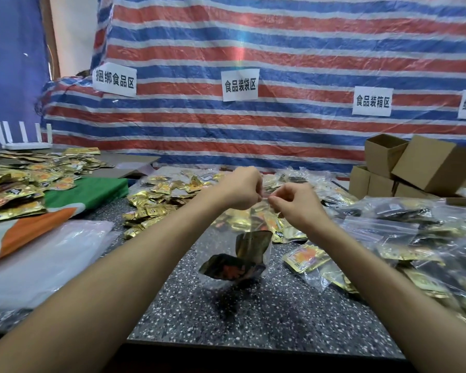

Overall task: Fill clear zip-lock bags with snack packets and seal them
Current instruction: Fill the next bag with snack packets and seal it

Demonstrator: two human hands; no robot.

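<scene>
The left hand (238, 188) and right hand (297, 204) pinch the top strip of a clear bag (242, 238), which hangs over bare speckled counter (253, 319) by the front edge. Gold-and-dark packets (230, 266) sag in its bottom. Loose packets (19, 189) crowd the left, filled bags (414, 227) the right.

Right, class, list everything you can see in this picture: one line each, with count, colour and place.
zip-lock bag: one, clear, held up at centre, dark and gold packets inside
loose snack packets: many, gold, heaps left and centre
filled bags: a pile, clear, right
empty bags: a flat stack, clear, near left
cardboard boxes: several, brown, far right
tarp: one, red, white and blue stripes, behind
paper signs: four, white, on the tarp
router: one, white, far left
table: one, speckled grey
left hand: one, pinches the bag's top edge
right hand: one, pinches the same edge
</scene>
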